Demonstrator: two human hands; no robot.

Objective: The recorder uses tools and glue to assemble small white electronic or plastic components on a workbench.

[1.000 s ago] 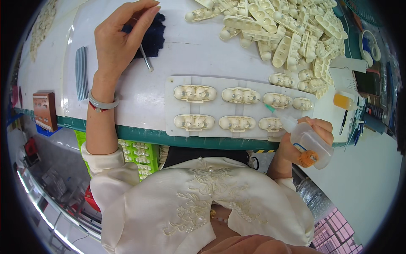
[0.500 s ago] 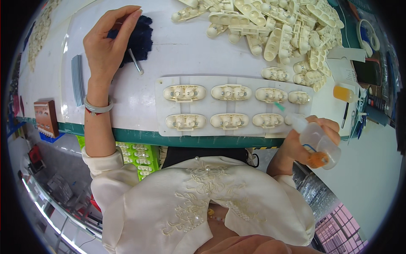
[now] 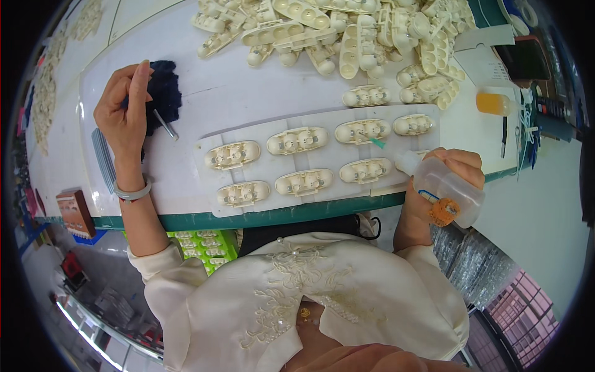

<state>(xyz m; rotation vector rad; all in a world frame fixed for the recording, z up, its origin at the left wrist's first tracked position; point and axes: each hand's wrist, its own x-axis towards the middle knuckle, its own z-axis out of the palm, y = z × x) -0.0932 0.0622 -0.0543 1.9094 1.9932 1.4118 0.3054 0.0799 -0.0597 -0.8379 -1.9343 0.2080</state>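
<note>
My right hand (image 3: pixel 460 162) is wrapped round a translucent squeeze bottle (image 3: pixel 455 191) with a thin teal dispensing tip (image 3: pixel 377 142). An orange spongy lump (image 3: pixel 444 211) shows on the bottle's side. The tip is over the far-row, third-from-left cream oval plastic housing (image 3: pixel 359 132); whether it touches cannot be told. Several such housings sit in two rows on a white tray (image 3: pixel 258 146), small metal parts inside them. My left hand (image 3: pixel 126 102) is raised beside a dark blue cloth (image 3: pixel 165 93), fingers curled and thumb pressed to them; anything between them is hidden. A metal bolt (image 3: pixel 165 126) lies by the cloth.
A heap of cream housings (image 3: pixel 347 37) covers the table's far side. At the right stand a small container of amber liquid (image 3: pixel 493 103) and a dark phone-like device (image 3: pixel 524 60). A grey ribbed strip (image 3: pixel 103 160) lies left; a green tray (image 3: pixel 207 248) sits below the table edge.
The whole view has shifted and turned a little, so the tray appears tilted. My left hand has come nearer, its fingers more curled. The bottle tip stays at the same housing.
</note>
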